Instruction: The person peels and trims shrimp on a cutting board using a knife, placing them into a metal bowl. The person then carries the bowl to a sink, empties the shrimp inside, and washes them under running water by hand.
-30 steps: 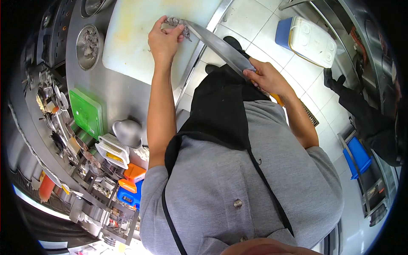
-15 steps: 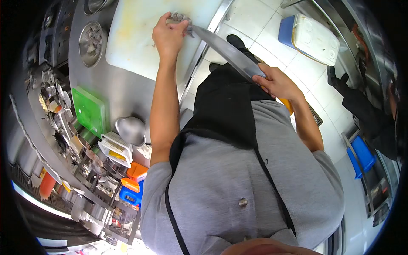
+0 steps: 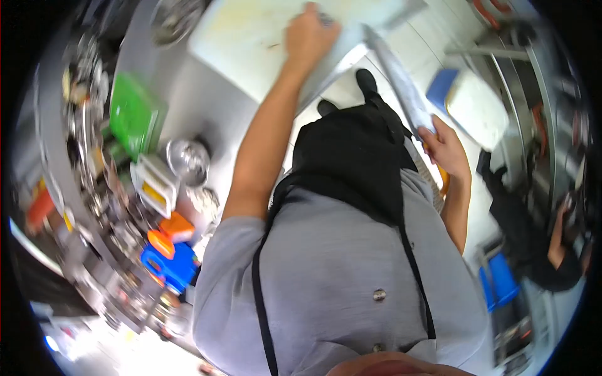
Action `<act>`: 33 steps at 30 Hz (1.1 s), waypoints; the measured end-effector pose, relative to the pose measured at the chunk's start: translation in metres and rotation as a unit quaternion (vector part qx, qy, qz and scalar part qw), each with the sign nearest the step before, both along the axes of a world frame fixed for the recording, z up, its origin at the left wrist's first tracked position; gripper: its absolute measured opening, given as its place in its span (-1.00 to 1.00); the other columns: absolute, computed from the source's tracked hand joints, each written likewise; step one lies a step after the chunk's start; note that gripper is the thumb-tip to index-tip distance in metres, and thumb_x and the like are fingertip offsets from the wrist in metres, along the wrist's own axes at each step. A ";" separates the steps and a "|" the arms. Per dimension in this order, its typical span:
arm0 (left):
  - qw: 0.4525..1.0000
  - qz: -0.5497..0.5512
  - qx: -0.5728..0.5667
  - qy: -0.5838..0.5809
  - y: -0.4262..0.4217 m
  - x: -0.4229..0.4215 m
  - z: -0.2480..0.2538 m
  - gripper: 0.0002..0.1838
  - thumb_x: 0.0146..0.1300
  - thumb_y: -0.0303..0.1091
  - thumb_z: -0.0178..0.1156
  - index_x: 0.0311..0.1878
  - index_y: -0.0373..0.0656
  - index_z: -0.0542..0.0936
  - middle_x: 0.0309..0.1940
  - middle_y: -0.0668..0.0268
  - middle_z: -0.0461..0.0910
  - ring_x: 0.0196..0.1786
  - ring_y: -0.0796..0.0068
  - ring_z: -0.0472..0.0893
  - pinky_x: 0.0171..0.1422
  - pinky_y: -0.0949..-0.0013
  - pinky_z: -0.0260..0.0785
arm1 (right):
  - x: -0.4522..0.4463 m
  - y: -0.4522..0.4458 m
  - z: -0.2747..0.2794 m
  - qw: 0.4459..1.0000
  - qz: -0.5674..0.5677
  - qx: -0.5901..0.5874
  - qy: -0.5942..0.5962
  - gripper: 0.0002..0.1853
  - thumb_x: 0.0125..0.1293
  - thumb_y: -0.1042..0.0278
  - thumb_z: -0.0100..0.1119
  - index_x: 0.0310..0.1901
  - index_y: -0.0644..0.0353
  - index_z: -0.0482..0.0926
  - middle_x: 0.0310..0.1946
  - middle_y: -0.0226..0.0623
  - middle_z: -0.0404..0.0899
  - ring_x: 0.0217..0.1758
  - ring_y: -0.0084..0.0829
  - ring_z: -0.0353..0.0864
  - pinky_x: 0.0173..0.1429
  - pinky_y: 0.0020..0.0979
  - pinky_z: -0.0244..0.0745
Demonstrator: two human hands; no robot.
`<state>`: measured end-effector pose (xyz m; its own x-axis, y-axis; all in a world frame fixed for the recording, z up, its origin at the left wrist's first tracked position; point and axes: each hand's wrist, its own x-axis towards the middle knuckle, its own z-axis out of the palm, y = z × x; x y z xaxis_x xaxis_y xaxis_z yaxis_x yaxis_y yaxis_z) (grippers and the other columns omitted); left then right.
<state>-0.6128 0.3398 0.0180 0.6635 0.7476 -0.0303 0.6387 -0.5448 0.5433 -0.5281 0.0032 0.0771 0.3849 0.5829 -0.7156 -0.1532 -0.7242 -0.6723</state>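
Observation:
My right hand (image 3: 448,149) grips the orange-yellow handle of a large kitchen knife (image 3: 401,78). Its broad blade points up and left, with the tip near the front edge of the white cutting board (image 3: 238,53). Over the board, my left hand (image 3: 309,39) is closed around a greyish raw food piece (image 3: 325,20). Only a bit of that piece shows past the fingers, and blur hides its exact kind. A small brown scrap (image 3: 273,46) lies on the board. At the upper left stands a metal bowl (image 3: 164,41) holding greyish pieces.
A green box (image 3: 135,116), a shiny metal bowl (image 3: 188,164) and a white basket (image 3: 152,188) stand left on the steel counter. A blue-and-white cooler (image 3: 476,106) sits on the tiled floor. At right is another person (image 3: 523,219) in dark clothes.
The view has shifted and turned, so the board and both hands appear farther right. My left hand now covers more of the greyish piece. The knife stays in my right hand, its blade steeper.

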 end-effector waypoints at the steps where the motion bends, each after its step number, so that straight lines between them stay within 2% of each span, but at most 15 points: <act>1: 1.000 0.018 -0.005 0.004 0.000 0.001 0.003 -0.38 -0.04 -0.08 0.43 0.04 -0.29 0.56 -0.33 -0.01 0.71 -0.16 -0.09 0.70 0.00 0.03 0.56 | 0.002 0.004 -0.001 1.000 -0.018 0.014 -0.004 -0.82 0.49 0.26 0.14 -0.18 0.20 0.46 -0.66 -0.48 0.39 -0.71 -0.68 0.30 -0.65 -0.54 0.18; 4: 0.993 0.081 -0.069 -0.058 0.009 -0.026 0.008 -0.42 -0.10 -0.12 0.41 0.04 -0.18 0.60 -0.26 0.00 0.72 -0.12 -0.04 0.70 0.07 0.09 0.54 | 0.013 0.018 -0.006 0.999 -0.022 0.033 0.016 -0.79 0.49 0.24 0.14 -0.06 0.21 0.48 -0.63 -0.51 0.39 -0.71 -0.71 0.28 -0.65 -0.59 0.19; 6: 0.977 0.127 -0.136 -0.104 0.018 -0.070 0.033 -0.45 -0.10 -0.14 0.43 -0.04 -0.24 0.60 -0.30 0.04 0.71 -0.20 0.10 0.71 -0.07 0.13 0.56 | 0.020 0.028 -0.008 0.998 0.025 0.052 0.005 -0.79 0.50 0.22 0.13 -0.06 0.19 0.49 -0.63 -0.50 0.39 -0.70 -0.72 0.29 -0.65 -0.59 0.20; 10: 0.950 0.271 -0.126 -0.093 0.026 -0.203 0.090 -0.51 -0.04 -0.21 0.42 -0.04 -0.25 0.60 -0.36 0.19 0.69 -0.35 0.45 0.65 -0.21 0.34 0.53 | 0.034 0.054 -0.006 0.995 0.076 0.057 -0.015 -0.79 0.51 0.20 0.12 -0.06 0.17 0.49 -0.65 -0.52 0.39 -0.72 -0.72 0.30 -0.66 -0.60 0.20; 13: 0.929 0.368 -0.034 -0.024 0.019 -0.308 0.111 -0.45 -0.02 -0.12 0.42 0.03 -0.22 0.63 -0.32 0.12 0.71 -0.32 0.27 0.69 -0.13 0.24 0.55 | 0.045 0.073 -0.019 0.992 0.106 0.066 -0.006 -0.79 0.51 0.19 0.12 -0.09 0.16 0.49 -0.66 -0.53 0.38 -0.74 -0.71 0.29 -0.67 -0.60 0.18; 14: 0.921 0.386 0.006 0.055 0.019 -0.337 0.110 -0.42 0.00 -0.05 0.41 0.07 -0.19 0.65 -0.28 0.06 0.71 -0.27 0.15 0.70 -0.07 0.17 0.55 | 0.048 0.078 -0.023 0.990 0.121 0.069 -0.010 -0.78 0.51 0.17 0.13 -0.11 0.16 0.49 -0.66 -0.53 0.37 -0.73 -0.71 0.29 -0.67 -0.59 0.17; 17: 0.902 0.375 0.085 0.197 0.023 -0.367 0.114 -0.40 0.06 0.05 0.39 0.12 -0.11 0.66 -0.20 -0.03 0.71 -0.16 -0.05 0.69 0.05 0.06 0.52 | 0.045 0.095 -0.022 0.987 0.136 0.079 -0.018 -0.79 0.51 0.18 0.12 -0.11 0.15 0.49 -0.65 -0.54 0.37 -0.72 -0.72 0.29 -0.66 -0.59 0.17; 18: 0.893 0.344 0.124 0.260 0.025 -0.365 0.111 -0.40 0.09 0.09 0.37 0.14 -0.07 0.67 -0.15 -0.07 0.70 -0.10 -0.12 0.68 0.10 0.02 0.50 | 0.043 0.095 -0.025 0.988 0.133 0.080 -0.013 -0.80 0.50 0.19 0.12 -0.11 0.15 0.49 -0.65 -0.54 0.38 -0.72 -0.72 0.29 -0.66 -0.59 0.17; 20: 0.912 0.334 0.093 0.220 0.049 -0.331 0.114 -0.46 0.14 0.08 0.35 0.11 -0.03 0.68 -0.14 -0.06 0.70 -0.08 -0.07 0.70 0.09 0.03 0.51 | 0.046 0.094 -0.033 0.989 0.126 0.077 -0.016 -0.83 0.49 0.24 0.13 -0.11 0.14 0.48 -0.64 -0.54 0.38 -0.70 -0.72 0.30 -0.65 -0.58 0.18; 24: 0.967 0.214 0.133 0.030 0.133 -0.253 0.081 -0.58 0.21 -0.02 0.31 0.06 -0.02 0.71 -0.20 -0.05 0.71 -0.10 -0.03 0.70 0.08 0.01 0.52 | 0.042 0.101 -0.019 0.984 0.155 0.058 -0.058 -0.78 0.48 0.25 0.15 -0.24 0.21 0.44 -0.67 -0.43 0.40 -0.72 -0.66 0.33 -0.65 -0.51 0.22; 26: 0.967 0.178 0.173 0.062 0.179 -0.212 0.066 -0.65 0.22 -0.06 0.30 -0.02 -0.03 0.72 -0.22 0.07 0.73 -0.13 0.00 0.70 0.00 0.12 0.52 | 0.041 0.097 -0.014 0.986 0.142 0.063 -0.067 -0.77 0.48 0.26 0.14 -0.27 0.22 0.42 -0.68 -0.42 0.41 -0.72 -0.66 0.33 -0.65 -0.51 0.22; 29: 0.952 0.143 0.267 0.038 0.254 -0.166 0.038 -0.67 0.20 -0.12 0.28 -0.06 -0.10 0.72 -0.16 0.05 0.73 -0.08 -0.03 0.70 0.04 0.08 0.53 | 0.042 0.088 -0.010 0.988 0.116 0.070 -0.070 -0.76 0.48 0.28 0.14 -0.31 0.22 0.39 -0.68 -0.40 0.41 -0.73 -0.65 0.33 -0.66 -0.51 0.21; 31: 0.972 0.186 0.132 0.057 0.300 -0.148 0.007 -0.35 0.13 -0.38 0.18 0.27 -0.53 0.32 -0.41 -0.13 0.65 -0.31 -0.13 0.67 -0.11 -0.08 0.52 | 0.042 0.078 -0.010 0.993 0.078 0.064 -0.067 -0.73 0.48 0.28 0.15 -0.34 0.20 0.36 -0.67 -0.41 0.41 -0.74 -0.66 0.33 -0.67 -0.51 0.19; 32: 0.973 0.180 0.136 0.053 0.308 -0.141 0.003 -0.35 0.13 -0.38 0.18 0.27 -0.53 0.32 -0.41 -0.13 0.65 -0.31 -0.13 0.67 -0.11 -0.08 0.52 | 0.042 0.072 -0.011 0.993 0.071 0.067 -0.070 -0.73 0.48 0.28 0.15 -0.34 0.20 0.36 -0.67 -0.41 0.41 -0.74 -0.66 0.33 -0.67 -0.51 0.19; 33: 0.958 0.195 0.181 0.105 0.315 -0.132 0.005 -0.53 0.16 -0.28 0.21 0.10 -0.35 0.52 -0.26 -0.05 0.69 -0.15 -0.09 0.68 0.01 -0.02 0.52 | 0.041 0.066 -0.014 0.995 0.047 0.069 -0.053 -0.74 0.48 0.28 0.15 -0.33 0.20 0.36 -0.68 -0.42 0.40 -0.74 -0.67 0.33 -0.68 -0.52 0.18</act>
